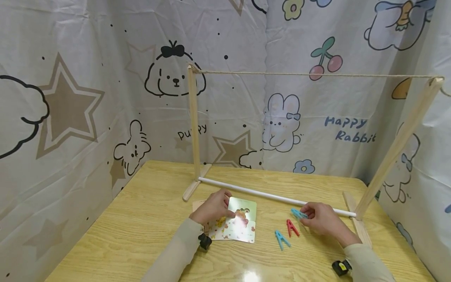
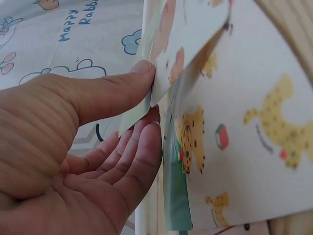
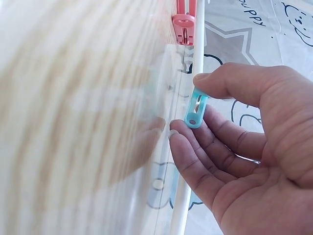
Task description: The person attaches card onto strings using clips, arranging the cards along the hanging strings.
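Whitish, pretty creased fabric (image 1: 243,35) hangs on 3 sides here, all covered in cartoon prints: a puppy face (image 1: 175,72) with a black bow (image 1: 172,51), 2 cherries (image 1: 325,62), a big brown star (image 1: 68,102), plus blue "Happy Rabbit" lettering (image 1: 350,129). Table's (image 1: 116,231) yellowish wood-grain, kinda shiny, with a bright light glare (image 1: 251,276) down front.

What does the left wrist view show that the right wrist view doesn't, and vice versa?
Only the left wrist view: the left hand pinching a card, the spotted-animal card near it, and the "Happy" lettering.
Only the right wrist view: the right hand pinching a blue clothespin, a red clothespin, and the "puppy" lettering.
Both: printed curtain and wooden table.
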`<state>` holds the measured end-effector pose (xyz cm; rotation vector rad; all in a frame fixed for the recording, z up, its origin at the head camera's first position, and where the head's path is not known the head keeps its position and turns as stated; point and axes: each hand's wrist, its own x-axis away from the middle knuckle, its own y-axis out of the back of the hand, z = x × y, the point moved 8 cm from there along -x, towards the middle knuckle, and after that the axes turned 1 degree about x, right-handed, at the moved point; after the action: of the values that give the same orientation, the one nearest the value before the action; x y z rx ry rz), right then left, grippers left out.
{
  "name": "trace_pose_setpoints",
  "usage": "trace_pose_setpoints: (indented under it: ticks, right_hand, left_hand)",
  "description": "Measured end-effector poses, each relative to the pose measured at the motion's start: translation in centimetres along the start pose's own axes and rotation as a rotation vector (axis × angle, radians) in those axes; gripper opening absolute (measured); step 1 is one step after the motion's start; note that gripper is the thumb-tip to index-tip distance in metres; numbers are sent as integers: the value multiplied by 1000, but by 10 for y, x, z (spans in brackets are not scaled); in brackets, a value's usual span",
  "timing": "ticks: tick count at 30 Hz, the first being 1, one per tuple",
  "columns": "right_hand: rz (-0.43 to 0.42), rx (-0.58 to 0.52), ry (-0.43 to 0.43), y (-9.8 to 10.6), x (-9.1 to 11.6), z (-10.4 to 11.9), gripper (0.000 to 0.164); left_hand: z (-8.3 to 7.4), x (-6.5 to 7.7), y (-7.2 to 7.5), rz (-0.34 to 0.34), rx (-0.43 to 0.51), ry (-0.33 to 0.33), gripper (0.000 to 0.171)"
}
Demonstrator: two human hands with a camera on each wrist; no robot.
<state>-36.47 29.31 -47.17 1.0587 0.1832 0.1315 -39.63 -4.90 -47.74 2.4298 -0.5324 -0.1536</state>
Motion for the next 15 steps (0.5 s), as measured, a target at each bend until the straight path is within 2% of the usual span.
trace_pose_setpoints:
  ticks: [8, 15]
  right_hand:
    - [3, -23, -13, 1, 1, 2, 21]
    - [-12, -42, -12, 4, 2, 4, 21]
  left_hand:
    - [1, 0, 1, -8, 17, 15, 69]
    - [-3, -1, 2, -11, 30, -4, 70]
